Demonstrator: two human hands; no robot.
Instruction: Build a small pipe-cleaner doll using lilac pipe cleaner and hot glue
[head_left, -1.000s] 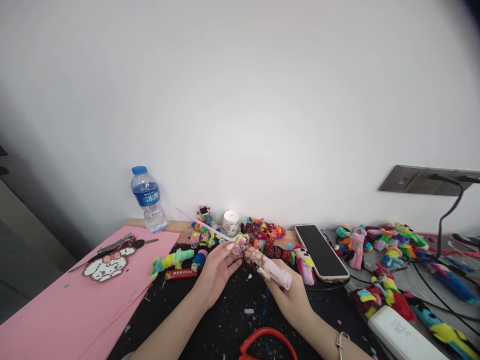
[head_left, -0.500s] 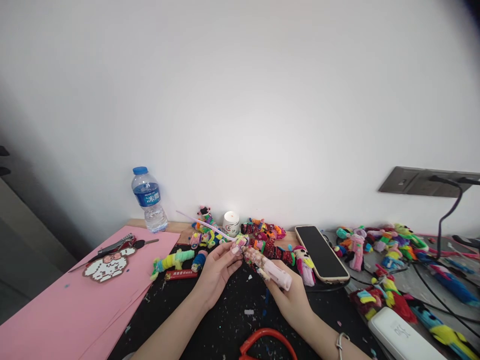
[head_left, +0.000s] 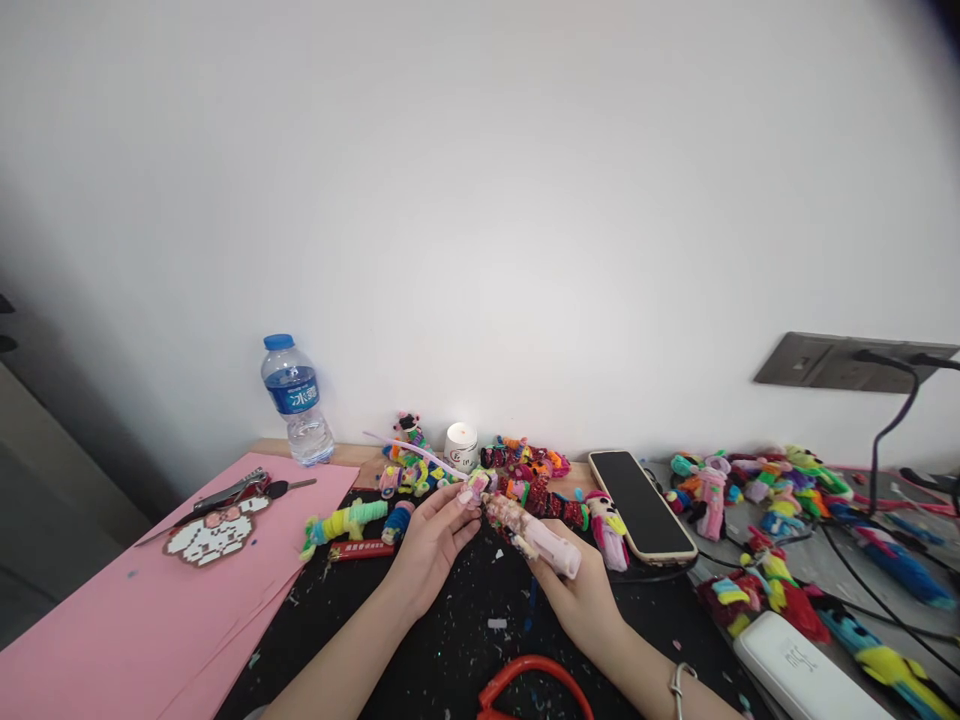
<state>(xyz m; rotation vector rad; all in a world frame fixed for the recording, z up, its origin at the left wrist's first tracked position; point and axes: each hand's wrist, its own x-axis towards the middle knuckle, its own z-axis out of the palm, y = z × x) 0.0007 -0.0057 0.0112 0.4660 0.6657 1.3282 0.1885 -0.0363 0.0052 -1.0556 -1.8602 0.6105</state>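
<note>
My left hand (head_left: 439, 530) pinches a small pink and yellow pipe-cleaner doll (head_left: 477, 486) between thumb and fingers. A pale lilac pipe-cleaner strand (head_left: 409, 449) sticks out from it to the upper left. My right hand (head_left: 574, 580) is wrapped round a pink patterned glue gun (head_left: 536, 535), whose front end points up-left, close beside the doll. Whether the tip touches the doll, I cannot tell. Directly behind my hands stands a white paper cup (head_left: 461, 450), with several colourful pipe-cleaner dolls (head_left: 416, 475) around it.
A black mat (head_left: 360, 620) with scraps lies under my hands, red-handled scissors (head_left: 536, 665) at its front. To the left are pink paper (head_left: 142, 610) and a water bottle (head_left: 296, 400). On the right lie a phone (head_left: 643, 505), a white power bank (head_left: 806, 665), cables and more dolls (head_left: 795, 490).
The lilac strand's free end has dipped slightly and shifted right. Both hands keep nearly the same place and grip; the whole view has shifted a little.
</note>
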